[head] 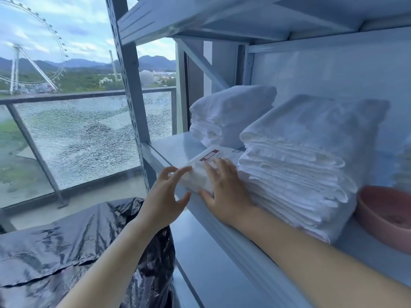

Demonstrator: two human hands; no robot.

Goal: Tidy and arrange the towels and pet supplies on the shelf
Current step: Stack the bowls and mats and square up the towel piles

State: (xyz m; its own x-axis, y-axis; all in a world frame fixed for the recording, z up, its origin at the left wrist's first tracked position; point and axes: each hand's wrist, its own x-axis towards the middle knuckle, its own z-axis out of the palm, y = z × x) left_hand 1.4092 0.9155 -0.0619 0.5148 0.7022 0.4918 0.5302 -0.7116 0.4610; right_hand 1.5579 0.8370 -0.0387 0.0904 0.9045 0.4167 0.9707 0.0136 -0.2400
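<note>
At the front edge of the shelf (173, 147), the white packet (198, 174) lay under my right hand (226, 190), fingers spread flat; my left hand (162, 201) touched its left end with spread fingers. Just beside it stood folded towels (300, 170); cracked balcony glass (89, 134) was at the left.

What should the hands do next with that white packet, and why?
Probably push the white packet a little further back on the shelf. It lies right at the front edge beside the tall towel stack, and the left hand and right hand both touch it.
</note>
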